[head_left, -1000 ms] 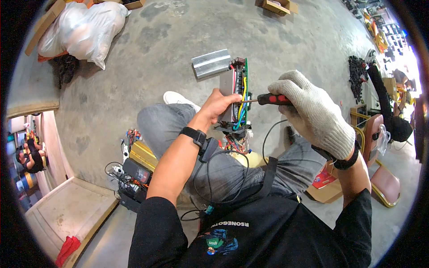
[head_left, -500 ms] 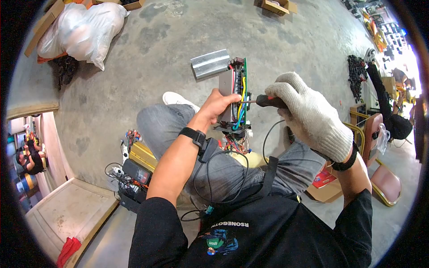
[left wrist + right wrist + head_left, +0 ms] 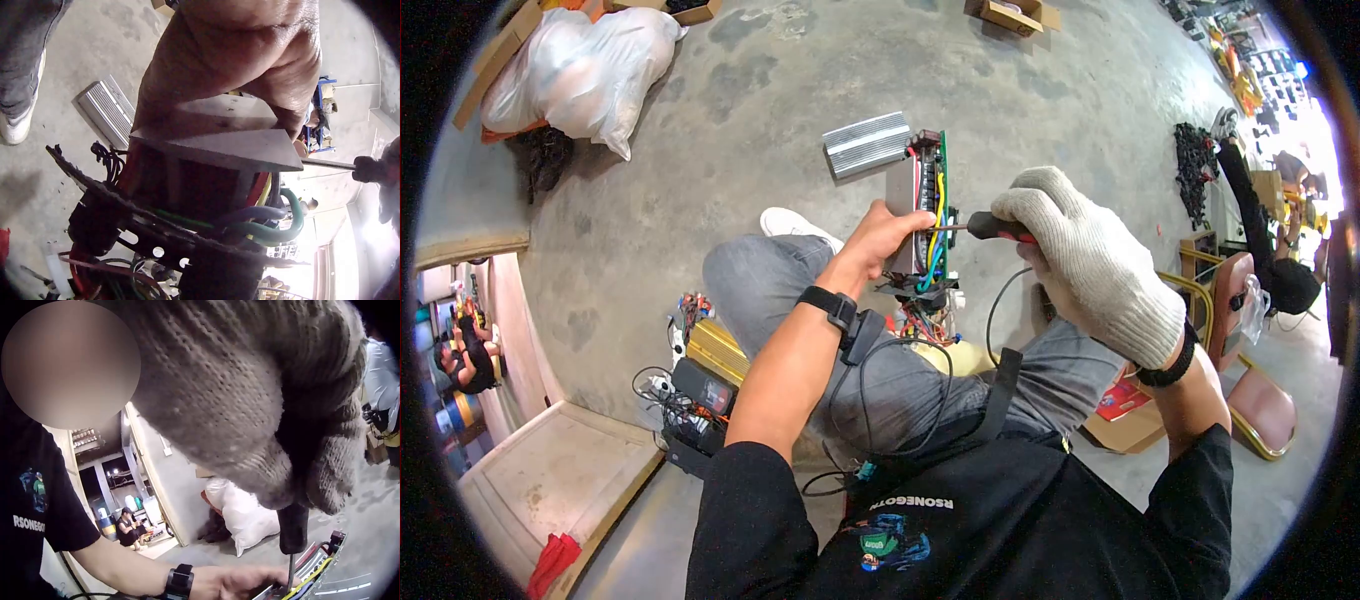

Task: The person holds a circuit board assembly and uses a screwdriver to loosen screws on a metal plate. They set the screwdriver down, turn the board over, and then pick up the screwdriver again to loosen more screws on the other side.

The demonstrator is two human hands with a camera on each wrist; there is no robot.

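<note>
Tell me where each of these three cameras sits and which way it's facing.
Head: looks down at both forearms, lap, bare left hand gripping the grey metal electronics unit.
Left wrist: under that hand, facing the unit's coloured wires.
Right wrist: behind the gloved right hand, looking along the black-handled screwdriver.
All three show the screwdriver.

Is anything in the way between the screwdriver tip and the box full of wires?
Nothing visible blocks it. The gloved right hand grips the screwdriver, and its bare shaft runs straight to the electronics unit that the left hand holds. Coloured wires crowd beside the tip, so the contact spot itself is hard to see.
</note>
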